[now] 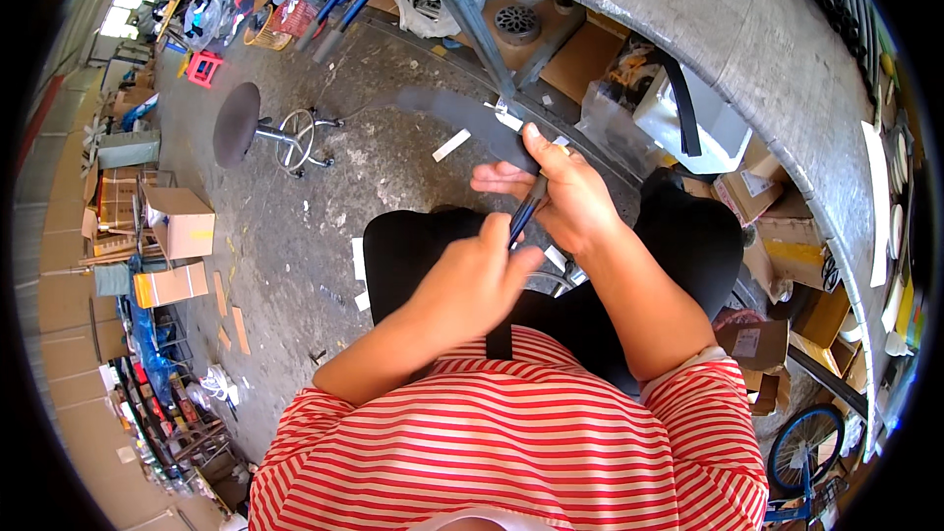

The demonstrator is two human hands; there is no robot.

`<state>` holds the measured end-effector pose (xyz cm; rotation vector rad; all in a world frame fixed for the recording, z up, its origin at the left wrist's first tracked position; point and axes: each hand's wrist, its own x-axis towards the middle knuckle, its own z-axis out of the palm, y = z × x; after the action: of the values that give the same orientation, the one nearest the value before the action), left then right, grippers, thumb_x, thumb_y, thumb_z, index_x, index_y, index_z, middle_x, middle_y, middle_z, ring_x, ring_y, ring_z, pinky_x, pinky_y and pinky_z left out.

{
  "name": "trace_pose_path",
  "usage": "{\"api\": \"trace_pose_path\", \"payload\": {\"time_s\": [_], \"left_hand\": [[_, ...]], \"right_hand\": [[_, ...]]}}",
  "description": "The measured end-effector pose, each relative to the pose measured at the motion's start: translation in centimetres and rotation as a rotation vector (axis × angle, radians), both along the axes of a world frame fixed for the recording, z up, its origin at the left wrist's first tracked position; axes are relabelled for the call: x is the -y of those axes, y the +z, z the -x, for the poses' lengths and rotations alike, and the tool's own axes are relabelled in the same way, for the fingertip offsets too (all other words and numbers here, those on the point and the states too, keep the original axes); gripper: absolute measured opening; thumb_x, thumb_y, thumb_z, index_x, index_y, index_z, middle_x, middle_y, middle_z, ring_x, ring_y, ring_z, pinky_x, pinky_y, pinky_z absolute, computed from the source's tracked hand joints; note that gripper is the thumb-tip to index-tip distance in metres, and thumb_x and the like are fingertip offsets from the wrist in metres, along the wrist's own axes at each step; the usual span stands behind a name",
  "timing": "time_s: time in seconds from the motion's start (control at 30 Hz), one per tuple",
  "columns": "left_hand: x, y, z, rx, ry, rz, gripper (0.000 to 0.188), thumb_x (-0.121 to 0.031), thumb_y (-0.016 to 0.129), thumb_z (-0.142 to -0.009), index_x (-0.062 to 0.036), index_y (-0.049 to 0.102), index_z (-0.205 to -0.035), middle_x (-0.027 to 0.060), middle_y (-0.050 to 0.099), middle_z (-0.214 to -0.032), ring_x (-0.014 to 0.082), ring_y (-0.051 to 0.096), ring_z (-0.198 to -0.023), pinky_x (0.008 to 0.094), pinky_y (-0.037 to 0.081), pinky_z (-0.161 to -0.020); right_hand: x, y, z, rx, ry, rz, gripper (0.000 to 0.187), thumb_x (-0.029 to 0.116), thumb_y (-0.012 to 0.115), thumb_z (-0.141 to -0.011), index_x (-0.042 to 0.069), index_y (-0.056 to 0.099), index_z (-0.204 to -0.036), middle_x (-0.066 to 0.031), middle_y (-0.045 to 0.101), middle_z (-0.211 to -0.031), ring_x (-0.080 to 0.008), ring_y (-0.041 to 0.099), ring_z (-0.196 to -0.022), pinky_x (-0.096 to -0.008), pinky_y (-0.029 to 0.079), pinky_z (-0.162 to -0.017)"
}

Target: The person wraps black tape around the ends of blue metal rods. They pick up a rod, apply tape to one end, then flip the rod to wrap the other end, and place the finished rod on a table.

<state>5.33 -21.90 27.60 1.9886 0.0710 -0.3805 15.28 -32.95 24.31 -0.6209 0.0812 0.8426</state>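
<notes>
A dark, narrow strip [528, 208] with a shiny surface runs between my two hands, above my lap. My left hand [467, 280], slightly blurred, is closed around its lower end. Higher up, my right hand [568, 192] holds the strip between the raised thumb and the palm, its other fingers reaching out to the left. Beyond the right hand a wide dark shape, smeared by motion, extends to the upper left; I cannot tell whether it is part of the strip. A small white piece [508, 121] shows just beyond the right thumb.
A grey worktable [688, 20] curves along the right, with black tubes [826, 0] on top and cardboard boxes [792, 241] beneath. A round stool [239, 125] on a wheeled base stands at upper left. Open cartons [177, 221] lie left. White scraps [451, 145] dot the floor.
</notes>
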Motion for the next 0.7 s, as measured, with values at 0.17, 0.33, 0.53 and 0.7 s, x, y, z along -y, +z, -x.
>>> {"api": "trace_pose_path", "payload": {"time_s": [0.17, 0.33, 0.53, 0.7], "left_hand": [[-1.0, -1.7, -0.2, -0.437, -0.083, 1.041, 0.027, -0.029, 0.049, -0.089, -0.0061, 0.039, -0.082, -0.0012, 0.038, -0.047, 0.0095, 0.038, -0.032, 0.0223, 0.032, -0.031], [-1.2, 0.1, -0.7, -0.741, 0.146, 1.064, 0.023, -0.03, 0.051, -0.089, -0.0094, 0.04, -0.086, -0.0041, 0.037, -0.047, 0.0066, 0.036, -0.03, 0.0194, 0.031, -0.029], [-1.2, -0.5, -0.5, -0.624, 0.041, 0.957, 0.025, -0.024, 0.057, -0.085, -0.0089, 0.037, -0.083, -0.002, 0.037, -0.046, 0.008, 0.037, -0.029, 0.0198, 0.032, -0.029], [-1.4, -1.2, -0.2, -0.682, 0.016, 1.432, 0.023, -0.022, 0.054, -0.087, -0.0105, 0.035, -0.082, -0.0042, 0.031, -0.044, 0.0057, 0.034, -0.028, 0.0182, 0.031, -0.028]], "right_hand": [[0.3, 0.2, 0.2, 0.103, -0.012, -0.126, 0.044, 0.037, 0.046, -0.09, -0.005, 0.059, -0.081, -0.0184, 0.062, -0.086, -0.0322, 0.062, -0.086, -0.04, 0.047, -0.083], [0.1, -1.3, -0.1, 0.128, 0.025, -0.128, 0.047, 0.038, 0.049, -0.088, -0.006, 0.054, -0.102, -0.0201, 0.061, -0.092, -0.0349, 0.059, -0.09, -0.0441, 0.044, -0.084], [0.2, -0.6, 0.1, 0.118, 0.0, -0.053, 0.046, 0.037, 0.05, -0.088, -0.007, 0.055, -0.1, -0.02, 0.061, -0.09, -0.0339, 0.06, -0.088, -0.044, 0.045, -0.083], [0.0, -0.3, -0.1, 0.222, 0.082, -0.249, 0.044, 0.036, 0.049, -0.089, -0.007, 0.056, -0.101, -0.0179, 0.062, -0.089, -0.034, 0.06, -0.089, -0.0443, 0.045, -0.083]]}}
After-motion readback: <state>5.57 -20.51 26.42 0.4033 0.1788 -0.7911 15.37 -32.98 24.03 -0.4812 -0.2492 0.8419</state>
